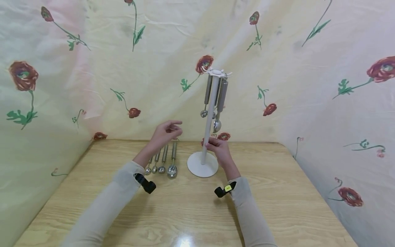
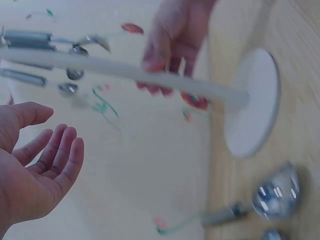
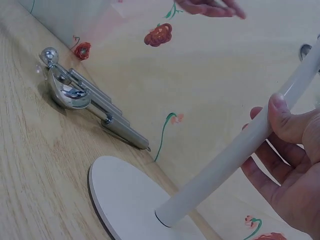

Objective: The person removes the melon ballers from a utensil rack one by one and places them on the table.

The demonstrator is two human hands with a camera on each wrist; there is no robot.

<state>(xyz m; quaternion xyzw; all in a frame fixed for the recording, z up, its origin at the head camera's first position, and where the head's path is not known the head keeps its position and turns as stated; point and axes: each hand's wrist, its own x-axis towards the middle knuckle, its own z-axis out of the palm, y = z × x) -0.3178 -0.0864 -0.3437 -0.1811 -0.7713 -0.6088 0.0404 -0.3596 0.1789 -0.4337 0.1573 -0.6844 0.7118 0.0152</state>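
Presently, a white stand [image 1: 207,132] rises from the bench [image 1: 172,212], its round base [image 1: 195,169] to the right of four metal spoons and scoops [image 1: 162,169] that lie side by side, bowls toward the person; several steel utensils [image 1: 222,96] hang below the hooked top [image 1: 217,72], gathered near the post (their exact number is hard to tell, since they overlap).

The likeliest trouble is a tip or wobble; the hung weight sits high, so a sideways push from the right hand [image 1: 220,151], or an early release, might rock the stand, set the utensils swinging and knock them together, or even slide one off its hook; the post looks a little slanted in the head view, though that may be the lens. The left hand [image 1: 165,133] could also clip the post or brush the lying handles, which are round and might roll.

As for pose, both forearms reach forward in pale sleeves [image 1: 106,202]; the right hand is wrapped round the lower post, thumb on one side, fingers behind; the left hand floats above the far ends of the lying handles, palm bare, thumb and gently bent fingers apart, holding nothing.
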